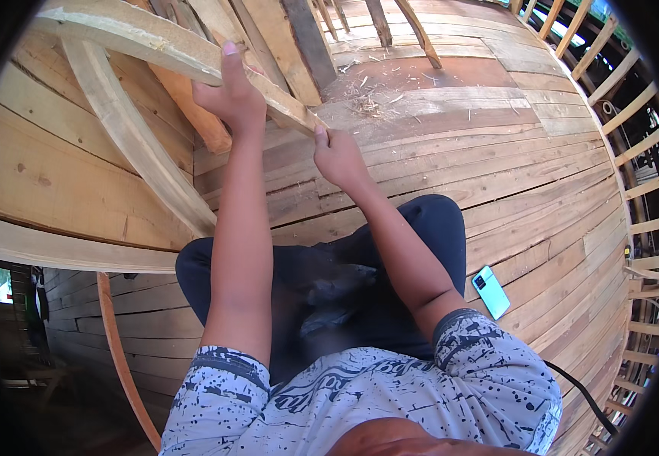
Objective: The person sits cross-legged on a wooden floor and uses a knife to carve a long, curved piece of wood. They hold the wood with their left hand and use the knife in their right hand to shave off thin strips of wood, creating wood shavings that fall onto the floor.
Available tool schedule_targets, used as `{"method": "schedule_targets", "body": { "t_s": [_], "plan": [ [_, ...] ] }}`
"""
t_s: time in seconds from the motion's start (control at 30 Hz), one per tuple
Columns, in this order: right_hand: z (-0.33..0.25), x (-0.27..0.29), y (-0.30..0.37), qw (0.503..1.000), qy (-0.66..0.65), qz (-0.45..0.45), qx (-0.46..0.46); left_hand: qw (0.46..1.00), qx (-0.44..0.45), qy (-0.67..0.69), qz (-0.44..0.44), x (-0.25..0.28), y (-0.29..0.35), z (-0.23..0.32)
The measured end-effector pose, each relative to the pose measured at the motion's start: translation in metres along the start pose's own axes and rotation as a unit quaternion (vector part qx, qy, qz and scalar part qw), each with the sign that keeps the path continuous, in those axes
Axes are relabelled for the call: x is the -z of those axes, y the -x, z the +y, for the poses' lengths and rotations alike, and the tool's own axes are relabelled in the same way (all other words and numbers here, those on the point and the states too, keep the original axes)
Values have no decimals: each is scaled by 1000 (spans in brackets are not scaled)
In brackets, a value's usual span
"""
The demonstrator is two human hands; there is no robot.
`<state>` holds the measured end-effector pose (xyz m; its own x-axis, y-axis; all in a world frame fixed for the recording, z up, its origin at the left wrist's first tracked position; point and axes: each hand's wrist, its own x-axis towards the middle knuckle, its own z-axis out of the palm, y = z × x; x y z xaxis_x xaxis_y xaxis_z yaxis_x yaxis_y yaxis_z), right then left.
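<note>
A long, pale wooden strip (293, 108) slants across the upper left, from near the wooden framing down to my right hand. My left hand (232, 95) is closed around it partway along, thumb on top. At its near end, my right hand (339, 158) grips the wood with the fingers curled and the thumb on top. Beyond my left hand the piece looks wider and runs on to the upper left; how it meets the frame there I cannot tell. The undersides of both grips are hidden.
Curved wooden ribs (120, 125) and planked sides (48, 175) stand close on the left. Upright boards (280, 45) rise ahead. Wood shavings (371, 102) litter the plank floor (420, 159). A light blue phone (491, 292) lies by my right knee, with a black cable (584, 391) behind.
</note>
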<state>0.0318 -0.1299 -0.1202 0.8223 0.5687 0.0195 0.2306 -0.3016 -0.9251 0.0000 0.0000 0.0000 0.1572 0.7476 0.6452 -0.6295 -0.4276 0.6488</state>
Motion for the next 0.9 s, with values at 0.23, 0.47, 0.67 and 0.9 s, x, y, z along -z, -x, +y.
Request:
{"method": "schedule_targets", "body": {
  "t_s": [0.23, 0.47, 0.67, 0.9],
  "plan": [
    [39, -18, 13, 986, -29, 105, 127, 1000, -10, -16, 4, -19, 24, 2],
    [-37, 11, 31, 998, -20, 40, 50, 999, 21, -26, 31, -6, 22, 2],
    [-20, 6, 23, 996, -43, 64, 39, 997, 51, -46, -40, -17, 32, 24],
    [-28, 11, 36, 997, -29, 63, 22, 993, -109, -29, 26, 0, 2, 103]
  ]
}}
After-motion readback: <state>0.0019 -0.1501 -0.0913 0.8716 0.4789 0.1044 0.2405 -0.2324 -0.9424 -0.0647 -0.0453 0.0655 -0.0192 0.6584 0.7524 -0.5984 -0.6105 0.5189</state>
